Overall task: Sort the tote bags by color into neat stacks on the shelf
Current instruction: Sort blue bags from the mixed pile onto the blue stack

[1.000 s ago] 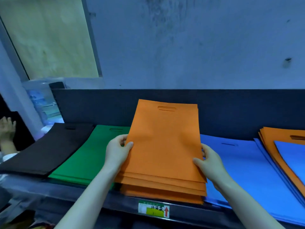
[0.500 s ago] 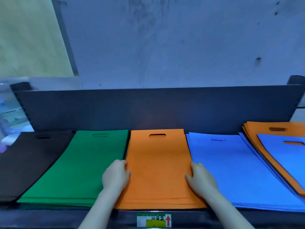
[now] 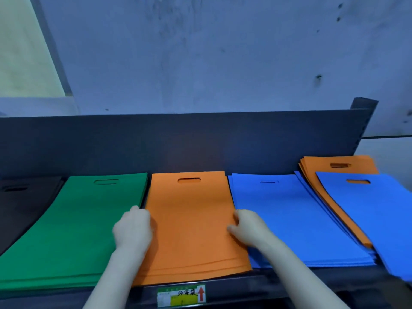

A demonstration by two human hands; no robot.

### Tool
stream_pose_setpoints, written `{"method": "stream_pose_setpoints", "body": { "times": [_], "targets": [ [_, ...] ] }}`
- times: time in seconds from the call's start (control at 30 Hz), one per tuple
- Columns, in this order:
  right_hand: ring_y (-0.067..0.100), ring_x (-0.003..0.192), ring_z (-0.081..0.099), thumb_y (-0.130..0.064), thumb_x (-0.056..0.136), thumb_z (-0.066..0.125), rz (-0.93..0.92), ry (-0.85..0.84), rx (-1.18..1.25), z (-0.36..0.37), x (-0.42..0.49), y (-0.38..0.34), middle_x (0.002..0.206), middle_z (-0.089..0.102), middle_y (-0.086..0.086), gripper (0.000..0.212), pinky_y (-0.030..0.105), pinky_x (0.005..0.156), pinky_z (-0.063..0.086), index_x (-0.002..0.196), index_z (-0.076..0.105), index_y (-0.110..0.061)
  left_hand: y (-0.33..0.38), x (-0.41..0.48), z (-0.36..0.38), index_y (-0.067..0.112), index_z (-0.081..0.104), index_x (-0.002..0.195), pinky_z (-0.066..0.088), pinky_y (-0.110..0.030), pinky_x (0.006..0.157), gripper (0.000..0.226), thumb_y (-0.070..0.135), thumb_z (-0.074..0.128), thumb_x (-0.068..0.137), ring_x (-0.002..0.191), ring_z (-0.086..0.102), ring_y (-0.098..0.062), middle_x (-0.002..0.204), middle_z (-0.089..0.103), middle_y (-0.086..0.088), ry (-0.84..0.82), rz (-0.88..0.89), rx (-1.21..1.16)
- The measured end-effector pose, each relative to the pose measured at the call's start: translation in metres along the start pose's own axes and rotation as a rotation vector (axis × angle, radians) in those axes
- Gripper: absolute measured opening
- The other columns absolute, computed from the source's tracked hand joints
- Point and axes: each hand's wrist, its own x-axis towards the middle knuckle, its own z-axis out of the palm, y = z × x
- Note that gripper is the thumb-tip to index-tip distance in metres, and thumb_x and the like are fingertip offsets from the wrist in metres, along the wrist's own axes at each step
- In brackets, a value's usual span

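Head view: the orange stack [image 3: 194, 219] is seen lying flat at the middle of the shelf [image 3: 289, 284], its near end at the front edge and its handle cut-outs toward the back panel [image 3: 200, 141]. It is flanked by the green stack [image 3: 84, 224] on the left and the blue stack [image 3: 289, 219] on the right, with the black stack [image 3: 24, 204] at the left end. At the right end an unsorted pile [image 3: 341, 166] of orange bags is overlaid by a loose blue bag [image 3: 379, 215].

The right hand [image 3: 247, 226] is set against the right edge of the orange stack, fingers curled at that edge and the thumb laid on top. The left hand [image 3: 132, 228] is placed at the left edge; only its back is shown, so whether the edge is pinched or merely pushed cannot be told.

The bags are judged to be light, thin and floppy, and likely to slide over one another. A stack is probably best held by both long edges, or supported from beneath, so that sagging and fanning are avoided.

The black stack and the loose blue bag are cut off by the frame. The label [image 3: 181, 295] on the front edge cannot be read.
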Motion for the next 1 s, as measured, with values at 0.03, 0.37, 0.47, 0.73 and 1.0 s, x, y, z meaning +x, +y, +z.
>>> {"method": "stream_pose_setpoints", "body": {
  "times": [0.03,0.37,0.47,0.73,1.0],
  "targets": [
    [0.024,0.085,0.057,-0.024,0.087,0.051,-0.013,0.048,0.043,-0.009,-0.001,0.006,0.092,0.06,0.005,0.014,0.039,0.075,0.05,0.086,0.056,-0.011,0.005,0.0,-0.008,0.021,0.064,0.105,0.044,-0.031,0.067,0.02,0.03,0.058,0.088,0.103,0.057,-0.023,0.107,0.056,0.0,0.043,0.014,-0.004],
    [0.01,0.098,0.059,-0.026,0.092,0.052,0.007,0.354,0.092,-0.112,-0.043,0.119,0.122,0.059,-0.008,0.043,0.026,0.083,0.048,0.136,0.049,-0.024,0.171,-0.031,-0.051,0.033,0.059,0.123,0.05,-0.026,0.082,0.041,0.039,0.067,0.084,0.107,0.058,-0.005,0.122,0.059,0.015,0.077,0.412,-0.557],
    [0.01,0.098,0.059,-0.025,0.091,0.054,0.065,0.419,0.128,-0.136,-0.056,0.16,0.119,0.061,-0.009,0.042,0.031,0.085,0.05,0.133,0.052,-0.026,0.227,-0.047,-0.057,0.031,0.06,0.122,0.046,-0.022,0.082,0.04,0.037,0.067,0.084,0.099,0.058,-0.002,0.119,0.06,0.015,-0.004,0.523,-0.648],
    [0.01,0.1,0.059,-0.025,0.092,0.054,0.162,0.437,0.103,-0.179,-0.081,0.257,0.121,0.061,-0.009,0.042,0.03,0.085,0.048,0.134,0.051,-0.026,0.332,-0.078,-0.062,0.031,0.059,0.123,0.048,-0.024,0.086,0.04,0.035,0.066,0.084,0.099,0.058,-0.001,0.117,0.06,0.014,-0.084,0.605,-0.736],
    [0.013,0.109,0.059,-0.022,0.09,0.053,0.228,0.407,-0.009,-0.21,-0.083,0.349,0.124,0.061,-0.008,0.043,0.03,0.087,0.045,0.133,0.052,-0.026,0.399,-0.094,-0.05,0.025,0.058,0.126,0.048,-0.024,0.083,0.042,0.031,0.064,0.085,0.099,0.059,-0.007,0.117,0.06,0.009,-0.141,0.568,-0.679]
  ]
}}
